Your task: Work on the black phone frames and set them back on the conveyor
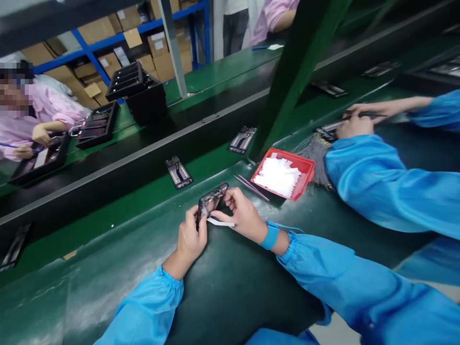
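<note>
My left hand [191,235] grips the edge of an opened phone body [212,203], which is tilted up with its dark inner parts showing. My right hand [247,215] is at the phone's right side, its fingers curled and its thumb reaching to the lower edge. Along that thumb lies a thin white strip [221,222], which appears held by the right hand; its far end is close to the phone. Just beyond the right hand, tweezers [251,187] lie beside a red tray [305,179] holding white paper pieces [276,173].
Several phone bodies, one [178,172] straight ahead and another [242,140] farther right, lie on the green conveyor [143,199]. A green post [287,81] rises behind the tray. At right, a co-worker's hands [355,125] work beside thin wires [318,160]. Black trays [145,96] stand across the line.
</note>
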`<move>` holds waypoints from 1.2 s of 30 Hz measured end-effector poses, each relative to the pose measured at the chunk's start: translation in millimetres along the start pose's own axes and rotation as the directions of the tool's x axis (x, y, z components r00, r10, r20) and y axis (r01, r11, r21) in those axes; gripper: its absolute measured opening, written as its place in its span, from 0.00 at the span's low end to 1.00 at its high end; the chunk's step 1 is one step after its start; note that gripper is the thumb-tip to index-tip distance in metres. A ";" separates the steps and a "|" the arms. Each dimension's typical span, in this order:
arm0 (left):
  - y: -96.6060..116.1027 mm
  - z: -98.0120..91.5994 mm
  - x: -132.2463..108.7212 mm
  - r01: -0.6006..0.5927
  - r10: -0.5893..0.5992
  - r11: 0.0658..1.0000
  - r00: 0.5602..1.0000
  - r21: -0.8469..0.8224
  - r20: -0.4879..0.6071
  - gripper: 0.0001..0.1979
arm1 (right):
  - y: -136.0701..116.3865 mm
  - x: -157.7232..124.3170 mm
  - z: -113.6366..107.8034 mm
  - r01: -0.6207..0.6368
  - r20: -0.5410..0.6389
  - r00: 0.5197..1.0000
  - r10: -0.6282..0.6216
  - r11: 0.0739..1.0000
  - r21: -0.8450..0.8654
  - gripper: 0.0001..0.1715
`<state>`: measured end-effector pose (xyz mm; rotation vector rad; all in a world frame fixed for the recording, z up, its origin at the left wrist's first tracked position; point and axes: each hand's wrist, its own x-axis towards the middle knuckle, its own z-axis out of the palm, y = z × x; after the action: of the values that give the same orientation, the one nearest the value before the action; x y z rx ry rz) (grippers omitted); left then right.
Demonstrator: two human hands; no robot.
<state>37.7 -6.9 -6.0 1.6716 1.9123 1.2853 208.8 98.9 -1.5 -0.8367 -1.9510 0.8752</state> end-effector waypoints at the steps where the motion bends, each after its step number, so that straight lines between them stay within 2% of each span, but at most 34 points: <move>1: -1.0 0.0 2.1 0.017 -0.017 1.000 1.000 0.000 0.000 0.12 | 0.0 -0.6 0.0 0.039 0.007 0.999 -0.038 0.999 -0.036 0.21; 3: -2.6 1.2 5.6 0.077 -0.077 0.996 0.997 -0.035 -0.004 0.13 | -0.1 -2.4 0.6 0.161 0.104 0.983 -0.154 0.984 -0.070 0.20; 5: -4.4 2.7 8.7 0.134 -0.137 0.982 0.991 -0.133 -0.011 0.15 | -0.2 -3.9 1.6 0.308 0.240 0.926 -0.291 0.951 -0.037 0.16; 7: -6.6 3.9 11.0 0.177 -0.184 0.950 0.983 -0.259 -0.005 0.18 | 0.0 -4.2 2.6 0.402 0.321 0.868 -0.379 0.916 -0.005 0.10; 9: -8.0 4.5 11.8 0.207 -0.208 0.916 0.978 -0.343 0.035 0.19 | 0.4 -3.4 3.0 0.429 0.329 0.857 -0.397 0.903 -0.028 0.07; 12: -7.0 4.1 10.5 0.226 -0.208 0.907 0.974 -0.356 0.089 0.19 | 0.8 -2.1 2.0 0.431 0.307 0.869 -0.388 0.898 -0.087 0.07; 17: -1.3 2.5 8.4 0.219 -0.209 0.912 0.976 -0.346 0.068 0.18 | -1.6 -2.1 1.4 0.476 0.340 0.845 -0.414 0.870 -0.125 0.02; 19: -1.1 2.5 8.8 0.228 -0.233 0.909 0.972 -0.349 0.028 0.17 | -4.1 0.7 0.3 0.434 0.330 0.860 -0.389 0.898 -0.070 0.04; 22: -4.3 2.7 10.3 0.245 -0.287 0.911 0.954 -0.331 -0.084 0.15 | -7.1 12.1 -11.2 0.192 0.291 0.933 -0.210 0.977 0.090 0.07; 24: -7.7 2.7 11.6 0.247 -0.301 0.916 0.944 -0.316 -0.137 0.14 | -5.9 23.5 -30.0 0.003 0.287 0.957 -0.052 0.986 0.167 0.08; 26: -11.1 3.3 12.9 0.249 -0.311 0.915 0.936 -0.317 -0.164 0.14 | -0.3 35.5 -57.9 -0.089 0.269 0.962 0.040 0.981 0.171 0.11; 28: -13.4 4.5 14.2 0.257 -0.329 0.900 0.930 -0.352 -0.165 0.15 | 9.7 45.7 -91.0 -0.129 0.231 0.966 0.112 0.990 0.057 0.11; 30: -14.3 6.1 15.6 0.260 -0.343 0.879 0.927 -0.401 -0.150 0.16 | 22.0 52.8 -122.1 -0.181 0.009 0.982 0.188 0.958 -0.220 0.07; 32: -13.4 6.9 17.3 0.252 -0.348 0.863 0.925 -0.437 -0.154 0.18 | 32.7 56.7 -142.7 -0.262 -0.207 0.962 0.180 0.828 -0.496 0.03; 34: -11.0 6.8 19.0 0.241 -0.349 0.855 0.922 -0.459 -0.166 0.19 | 37.3 57.7 -146.2 -0.281 -0.298 0.950 0.095 0.682 -0.675 0.13; 36: -6.9 6.4 20.0 0.230 -0.348 0.845 0.922 -0.483 -0.169 0.20 | 32.9 55.4 -130.5 -0.200 -0.273 0.962 -0.023 0.620 -0.758 0.25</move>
<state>32.2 14.4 -8.4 0.9801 1.7204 1.7098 305.0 195.7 49.2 -1.4756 -2.0433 -0.1277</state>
